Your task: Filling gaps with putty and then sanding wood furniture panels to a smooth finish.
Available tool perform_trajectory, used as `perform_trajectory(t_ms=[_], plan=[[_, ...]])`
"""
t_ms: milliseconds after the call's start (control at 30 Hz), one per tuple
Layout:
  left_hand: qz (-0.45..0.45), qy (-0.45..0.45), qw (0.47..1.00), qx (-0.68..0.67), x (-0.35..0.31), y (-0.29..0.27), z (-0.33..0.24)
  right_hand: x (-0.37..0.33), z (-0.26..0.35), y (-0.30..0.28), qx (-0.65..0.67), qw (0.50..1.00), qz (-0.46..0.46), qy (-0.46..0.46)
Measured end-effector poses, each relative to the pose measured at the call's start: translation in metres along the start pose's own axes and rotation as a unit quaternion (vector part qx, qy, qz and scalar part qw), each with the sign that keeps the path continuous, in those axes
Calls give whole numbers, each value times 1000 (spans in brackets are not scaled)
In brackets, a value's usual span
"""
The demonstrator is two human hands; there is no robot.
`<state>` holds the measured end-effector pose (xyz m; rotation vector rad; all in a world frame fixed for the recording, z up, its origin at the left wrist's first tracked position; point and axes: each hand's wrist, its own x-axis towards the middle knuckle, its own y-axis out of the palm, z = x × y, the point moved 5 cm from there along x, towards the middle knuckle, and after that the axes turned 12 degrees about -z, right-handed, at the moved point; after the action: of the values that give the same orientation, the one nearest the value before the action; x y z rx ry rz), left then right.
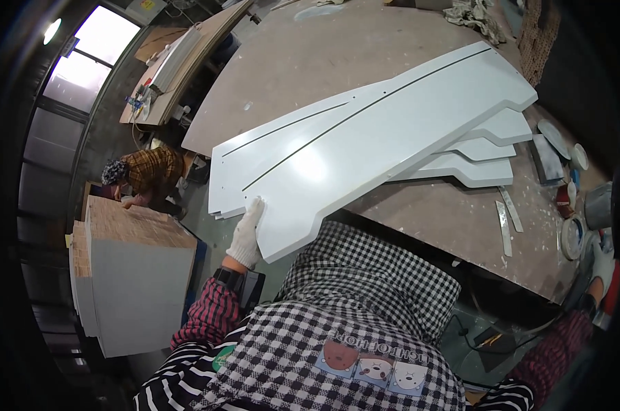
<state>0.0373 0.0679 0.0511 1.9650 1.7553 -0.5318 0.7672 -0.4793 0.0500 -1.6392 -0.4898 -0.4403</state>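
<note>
Held white panel [392, 133] in left hand [246, 236] — seemed stiff (and slick), suited edge support beyond grip. Couldn't tell grasp of right hand [603, 266].

Grips with white-gloved left hand [245, 238] held forward, bending red-and-black-striped-sleeved left arm [211, 312]; stretches similarly sleeved right arm [556, 353] wide, extending white-gloved right hand [603, 265] far out.

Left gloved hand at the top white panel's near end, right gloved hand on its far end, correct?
No: the head view shows the right gloved hand off the top white panel, at the far right near the grey can. The left gloved hand is as stated.
</note>
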Motion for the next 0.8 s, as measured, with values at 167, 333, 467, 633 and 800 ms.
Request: perform_trajectory(t_ms=[167, 333, 467, 633, 800], plan=[[7, -16, 1000, -19, 3, 1, 2, -16, -15, -9, 130, 991, 5, 44], [31, -15, 998, -46, 1, 0, 5, -53, 7, -58, 227, 971, -31, 71], [29, -13, 999, -29, 10, -12, 9, -84, 4, -95, 301, 938, -53, 165], [35, -25, 998, -38, 7, 2, 5, -136, -17, -128, 304, 929, -76, 195], [90, -48, 990, -102, -14, 23, 8, -203, 85, -212, 546, 825, 24, 142]])
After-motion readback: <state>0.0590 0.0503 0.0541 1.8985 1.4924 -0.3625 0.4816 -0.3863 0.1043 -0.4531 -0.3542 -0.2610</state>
